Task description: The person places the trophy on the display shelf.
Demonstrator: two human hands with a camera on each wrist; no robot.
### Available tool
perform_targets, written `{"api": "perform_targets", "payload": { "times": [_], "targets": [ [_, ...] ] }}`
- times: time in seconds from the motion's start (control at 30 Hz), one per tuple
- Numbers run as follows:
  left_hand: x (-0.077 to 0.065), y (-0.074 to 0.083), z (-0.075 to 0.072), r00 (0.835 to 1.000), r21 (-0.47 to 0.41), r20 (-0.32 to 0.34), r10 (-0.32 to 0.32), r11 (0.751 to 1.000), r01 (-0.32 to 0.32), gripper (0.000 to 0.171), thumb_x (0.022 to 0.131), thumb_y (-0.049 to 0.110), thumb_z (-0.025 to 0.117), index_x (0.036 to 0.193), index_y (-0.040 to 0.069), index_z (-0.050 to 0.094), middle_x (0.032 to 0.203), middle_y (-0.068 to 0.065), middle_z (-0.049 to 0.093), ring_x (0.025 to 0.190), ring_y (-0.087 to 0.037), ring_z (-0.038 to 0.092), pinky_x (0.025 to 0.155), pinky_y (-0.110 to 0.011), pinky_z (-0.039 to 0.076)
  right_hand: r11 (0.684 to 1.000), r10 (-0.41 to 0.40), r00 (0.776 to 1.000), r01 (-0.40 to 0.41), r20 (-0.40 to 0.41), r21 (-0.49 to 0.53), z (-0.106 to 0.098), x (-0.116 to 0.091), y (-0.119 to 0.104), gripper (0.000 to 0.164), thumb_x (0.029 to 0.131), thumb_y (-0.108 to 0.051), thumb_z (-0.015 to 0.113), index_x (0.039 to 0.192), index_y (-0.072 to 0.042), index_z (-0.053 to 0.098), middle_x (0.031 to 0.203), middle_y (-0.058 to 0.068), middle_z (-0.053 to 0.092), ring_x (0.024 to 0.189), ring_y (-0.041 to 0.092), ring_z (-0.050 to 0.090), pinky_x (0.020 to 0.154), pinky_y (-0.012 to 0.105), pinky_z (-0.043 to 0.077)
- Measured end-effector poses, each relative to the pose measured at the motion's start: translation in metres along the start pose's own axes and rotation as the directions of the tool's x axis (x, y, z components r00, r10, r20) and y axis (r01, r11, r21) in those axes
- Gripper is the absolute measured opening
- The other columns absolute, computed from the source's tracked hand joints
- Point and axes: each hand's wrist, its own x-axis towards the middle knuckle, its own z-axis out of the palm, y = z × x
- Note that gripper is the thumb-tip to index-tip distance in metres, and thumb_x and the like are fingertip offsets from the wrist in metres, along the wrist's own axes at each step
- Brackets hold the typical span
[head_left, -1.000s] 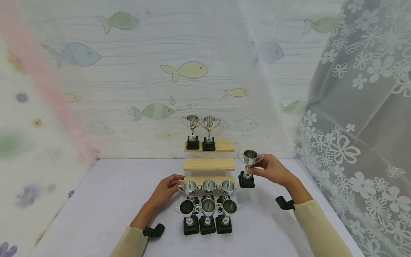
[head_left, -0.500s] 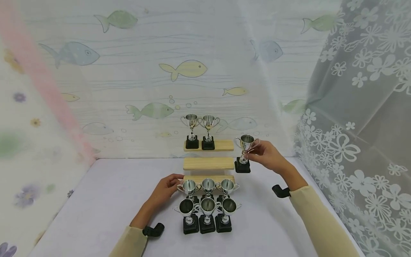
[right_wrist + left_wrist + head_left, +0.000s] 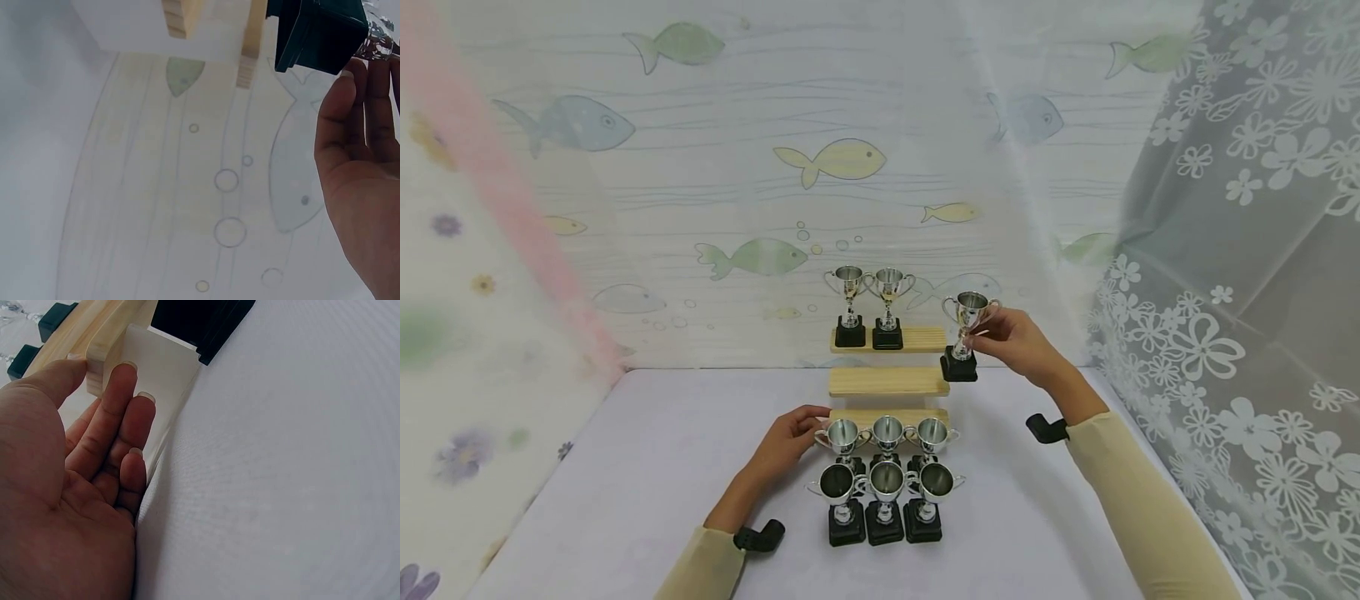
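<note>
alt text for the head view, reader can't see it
A right hand holds a silver trophy near the right end of three wooden shelves; the left hand touches the lowest shelf. Two trophies stand on top, six in front.

Held trophy (image 3: 325, 34) cut off in right wrist view, lowest shelf (image 3: 910, 415) partly hidden behind near trophies (image 3: 887, 434)

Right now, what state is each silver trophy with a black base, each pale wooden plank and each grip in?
Pale wooden top plank: level
Pale wooden middle plank: level
Pale wooden lowest plank: level, partly hidden
Silver trophy with black square base: held aloft, slightly tilted
Two matching trophies: upright on the top plank
Six matching trophies: upright, two rows of three
Right grip: holding the tilted trophy
Left grip: touching the lowest plank's end
</note>
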Motion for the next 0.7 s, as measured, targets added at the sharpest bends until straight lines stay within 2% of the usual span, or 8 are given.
{"api": "perform_targets", "payload": {
  "times": [0.23, 0.43, 0.7],
  "targets": [
    [0.000, 0.000, 0.000, 1.000, 0.017, -0.005, -0.008, 1.000, 0.008, 0.030, 0.106, 0.015, 0.066, 0.134, 0.006, 0.067, 0.093, -0.001, 0.075, 0.088, -0.014, 0.064, 0.081, -0.025, 0.046, 0.999, 0.028, 0.999, -0.029, -0.027, -0.035, -0.001, 0.010, -0.002, 0.020, 0.101, -0.008, 0.073, 0.114, 0.007, 0.067, 0.119, 0.019, 0.070, 0.107, 0.011, 0.070, 0.094, 0.034, 0.056],
    [-0.001, 0.001, 0.000, 1.000, 0.014, -0.005, -0.018, 1.000, 0.018, 0.030, 0.106, 0.016, 0.066, 0.135, 0.007, 0.067, 0.094, -0.002, 0.075, 0.089, -0.015, 0.065, 0.082, -0.025, 0.046, 0.996, 0.043, 0.998, -0.047, -0.049, -0.072, 0.001, 0.020, -0.004, 0.022, 0.101, -0.013, 0.074, 0.114, 0.004, 0.070, 0.120, 0.018, 0.071, 0.104, 0.013, 0.071, 0.092, 0.031, 0.055],
    [0.000, 0.000, 0.001, 1.000, 0.011, -0.009, -0.013, 1.000, 0.013, 0.030, 0.106, 0.015, 0.066, 0.135, 0.006, 0.067, 0.092, -0.002, 0.073, 0.088, -0.015, 0.064, 0.081, -0.025, 0.045, 0.996, 0.064, 0.996, -0.068, -0.060, -0.066, 0.002, 0.032, -0.004, 0.024, 0.100, -0.014, 0.075, 0.115, 0.004, 0.070, 0.121, 0.017, 0.069, 0.104, 0.016, 0.070, 0.095, 0.033, 0.053]
  ]
}}
